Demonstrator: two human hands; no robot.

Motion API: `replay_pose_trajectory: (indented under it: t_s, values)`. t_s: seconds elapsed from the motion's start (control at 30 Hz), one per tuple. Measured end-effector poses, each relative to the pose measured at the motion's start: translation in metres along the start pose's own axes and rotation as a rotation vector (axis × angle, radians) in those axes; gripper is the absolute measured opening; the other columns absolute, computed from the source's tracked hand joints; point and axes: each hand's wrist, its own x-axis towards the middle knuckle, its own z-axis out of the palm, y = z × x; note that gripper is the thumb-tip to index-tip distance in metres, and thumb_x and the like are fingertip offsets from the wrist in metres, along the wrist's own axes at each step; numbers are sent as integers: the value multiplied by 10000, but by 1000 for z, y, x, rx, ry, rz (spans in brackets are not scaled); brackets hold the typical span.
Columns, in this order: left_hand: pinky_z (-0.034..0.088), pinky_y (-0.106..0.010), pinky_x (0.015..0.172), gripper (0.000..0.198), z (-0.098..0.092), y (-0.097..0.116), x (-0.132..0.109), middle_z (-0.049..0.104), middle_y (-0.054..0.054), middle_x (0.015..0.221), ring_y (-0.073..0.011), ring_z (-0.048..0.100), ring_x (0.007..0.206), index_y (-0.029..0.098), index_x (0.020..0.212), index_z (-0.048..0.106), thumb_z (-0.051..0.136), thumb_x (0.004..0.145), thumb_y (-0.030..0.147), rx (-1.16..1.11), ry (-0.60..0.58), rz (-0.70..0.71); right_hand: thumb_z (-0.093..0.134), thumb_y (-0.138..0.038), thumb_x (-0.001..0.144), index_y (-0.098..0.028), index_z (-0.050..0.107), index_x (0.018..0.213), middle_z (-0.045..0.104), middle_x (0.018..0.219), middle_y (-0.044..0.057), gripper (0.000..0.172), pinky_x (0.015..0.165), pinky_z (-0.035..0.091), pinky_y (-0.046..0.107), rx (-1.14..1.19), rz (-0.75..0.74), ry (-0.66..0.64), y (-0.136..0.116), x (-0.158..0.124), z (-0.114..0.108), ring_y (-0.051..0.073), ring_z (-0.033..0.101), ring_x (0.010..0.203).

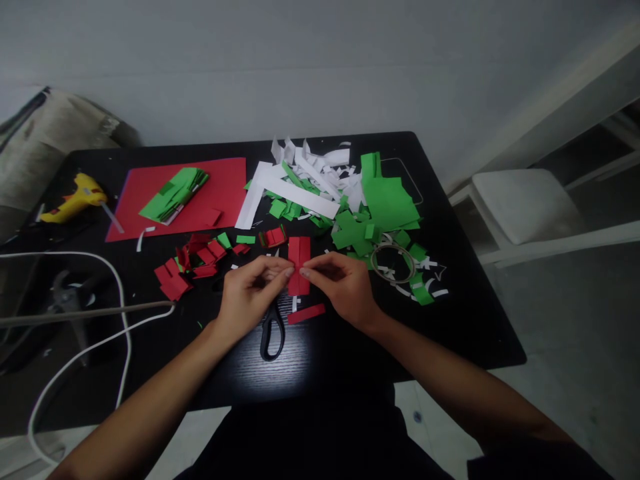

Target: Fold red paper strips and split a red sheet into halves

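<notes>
Red paper piece (299, 251), one, over worktop (440, 327): our left hand (254, 285) and right hand (349, 285) pinch it mid-length between fingers, likely for steadiness. Scissors (263, 340): handle toward us, apparently for reach.

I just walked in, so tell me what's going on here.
A person's left hand and right hand together pinch a red paper strip. Black-handled scissors lie partly hidden by the left hand, near a smaller red piece. Green paper and white strips lie beyond the hands; a yellow glue gun sits at the left.
</notes>
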Motion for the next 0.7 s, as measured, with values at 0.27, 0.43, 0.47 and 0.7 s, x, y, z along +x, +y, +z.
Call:
replay_pose_trajectory:
  t_s: [0.27, 0.43, 0.47, 0.7]
  values:
    - [564, -169, 630, 90, 1, -3, -2, 775, 10, 768, -89, 698, 630, 178, 962, 774, 756, 892, 232, -11, 16, -26, 889, -368, 736, -214, 707, 799, 757, 802, 9, 247, 759, 623, 305, 0, 14, 34, 3, 1, 1, 169, 730, 756]
    - [548, -177, 630, 119, 1, -7, -4, 737, 30, 733, -84, 671, 620, 184, 987, 731, 766, 894, 250, -27, 33, -28, 886, -330, 747, -216, 712, 792, 747, 786, -1, 212, 739, 606, 287, 18, 4, 22, 2, 2, 0, 158, 717, 737]
    - [540, -178, 624, 110, 1, -7, -4, 729, 32, 731, -83, 660, 617, 186, 979, 725, 763, 898, 251, -19, 32, -20, 881, -327, 752, -217, 716, 792, 749, 787, 0, 202, 738, 606, 287, 16, -1, 18, 2, 2, 0, 159, 719, 739]
    - [556, -188, 656, 71, 2, -8, -4, 743, 19, 803, -91, 676, 664, 193, 966, 713, 745, 912, 225, -6, 6, 52, 860, -350, 777, -223, 753, 847, 780, 848, 11, 180, 797, 622, 306, 35, 6, -43, 3, 1, 0, 176, 746, 807]
